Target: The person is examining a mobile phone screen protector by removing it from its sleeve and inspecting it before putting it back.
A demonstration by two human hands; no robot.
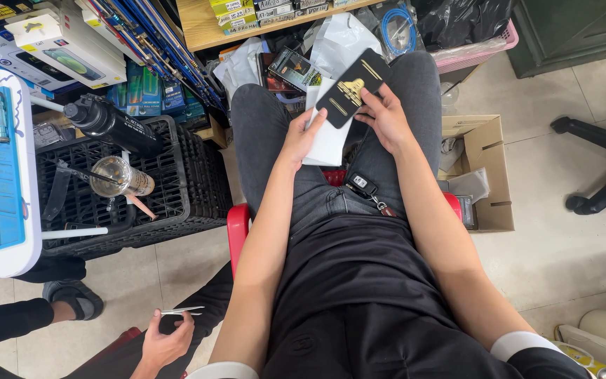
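While the right hand (387,116) pinched a flat black card-like package with gold print (352,88) over the knees, the left hand (303,137) gripped what looked like a white envelope (327,144), so either could've slipped floorward.

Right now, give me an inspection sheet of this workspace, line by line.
Surface: no table under the hands; the person sits on a red stool, working over their lap, on a tiled floor.
Job's things: black flat package with gold print over a white sleeve.
Clutter: black crate with a black bottle; cardboard box; boxed goods on the shelf.
Hands: left hand on the white sleeve; right hand grips the black package.
Cables: blue coiled cable in a bag.
Surroundings: another person's hand holding tweezers; car key on the lap.
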